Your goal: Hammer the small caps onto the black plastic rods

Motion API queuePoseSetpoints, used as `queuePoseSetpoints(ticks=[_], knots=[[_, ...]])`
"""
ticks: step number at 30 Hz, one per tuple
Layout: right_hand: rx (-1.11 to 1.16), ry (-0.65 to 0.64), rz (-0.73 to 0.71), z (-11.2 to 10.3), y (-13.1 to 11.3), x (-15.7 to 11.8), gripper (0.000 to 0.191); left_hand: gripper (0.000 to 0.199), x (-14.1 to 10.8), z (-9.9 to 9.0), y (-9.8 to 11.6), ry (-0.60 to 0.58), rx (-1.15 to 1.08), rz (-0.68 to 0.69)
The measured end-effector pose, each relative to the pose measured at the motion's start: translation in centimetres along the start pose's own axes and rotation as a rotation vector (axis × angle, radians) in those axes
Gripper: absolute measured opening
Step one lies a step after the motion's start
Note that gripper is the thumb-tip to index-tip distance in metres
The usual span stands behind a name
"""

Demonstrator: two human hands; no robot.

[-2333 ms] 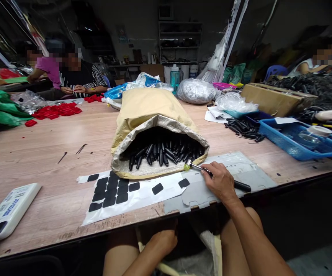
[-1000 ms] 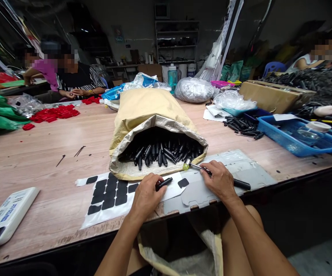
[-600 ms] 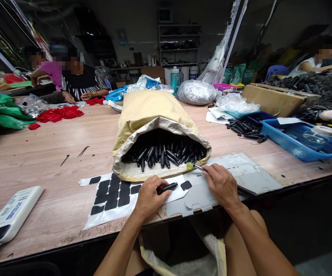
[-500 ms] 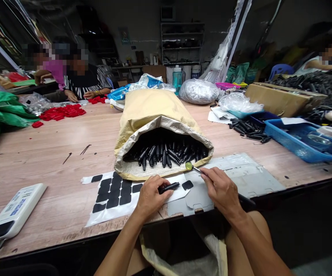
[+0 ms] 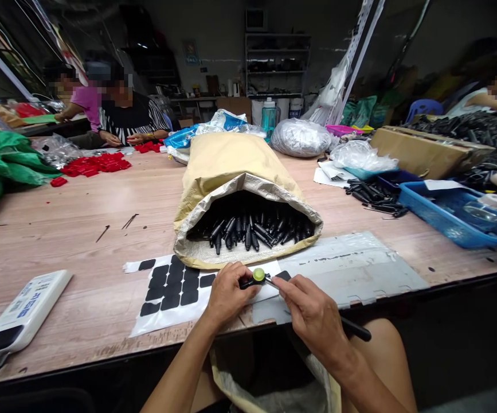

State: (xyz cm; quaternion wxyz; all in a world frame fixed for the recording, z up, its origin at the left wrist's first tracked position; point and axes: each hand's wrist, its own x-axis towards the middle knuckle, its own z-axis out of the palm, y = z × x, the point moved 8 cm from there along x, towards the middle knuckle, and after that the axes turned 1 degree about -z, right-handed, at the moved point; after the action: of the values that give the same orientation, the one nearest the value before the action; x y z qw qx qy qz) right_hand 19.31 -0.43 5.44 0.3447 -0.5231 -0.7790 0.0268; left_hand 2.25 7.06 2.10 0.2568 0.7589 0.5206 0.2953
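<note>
My left hand [image 5: 227,291] is closed around a small black pen-like tube [image 5: 245,283], held level above the front of the table. In my right hand [image 5: 314,312] is a small hammer [image 5: 258,275] with a round yellow-green head, a thin metal shaft and a black handle that sticks out behind the hand. The head is over the tube, at or close to its surface; whether they touch I cannot tell. Just behind both hands lies the mouth of a yellow sack [image 5: 235,160], with many similar black tubes [image 5: 248,229] inside.
A white sheet of black square stickers [image 5: 173,287] lies left of my hands, a grey board [image 5: 360,264] to the right. Also on the table are a white power bank [image 5: 22,315], a blue basket [image 5: 454,221] and red pieces [image 5: 97,164]. People sit across the table.
My right hand has brought the hammer left and down, from beside the sack's mouth to over the tube. My left hand still holds the tube in about the same place.
</note>
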Motion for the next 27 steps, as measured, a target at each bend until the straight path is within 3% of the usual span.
queuePoseSetpoints(ticks=[6,12,18,21,27], knots=[[0.018,0.086,0.059,-1.3,1.1,0.1,0.040,0.007,0.1,0.1,-0.1,-0.005,-0.010,-0.011],[-0.010,0.041,0.084,-0.9,2.2,0.0,0.037,0.008,0.0,-0.1,0.0,0.002,0.002,-0.023],[-0.145,0.137,0.112,-2.7,6.7,2.2,0.027,0.032,-0.1,-0.2,0.4,-0.043,-0.012,-0.001],[-0.254,0.095,0.065,-2.2,9.1,3.1,0.025,0.046,0.0,-0.3,0.5,-0.036,0.025,0.004],[-0.251,0.057,0.050,-0.7,11.2,2.9,0.025,0.047,0.0,0.0,0.4,-0.050,0.071,0.019]])
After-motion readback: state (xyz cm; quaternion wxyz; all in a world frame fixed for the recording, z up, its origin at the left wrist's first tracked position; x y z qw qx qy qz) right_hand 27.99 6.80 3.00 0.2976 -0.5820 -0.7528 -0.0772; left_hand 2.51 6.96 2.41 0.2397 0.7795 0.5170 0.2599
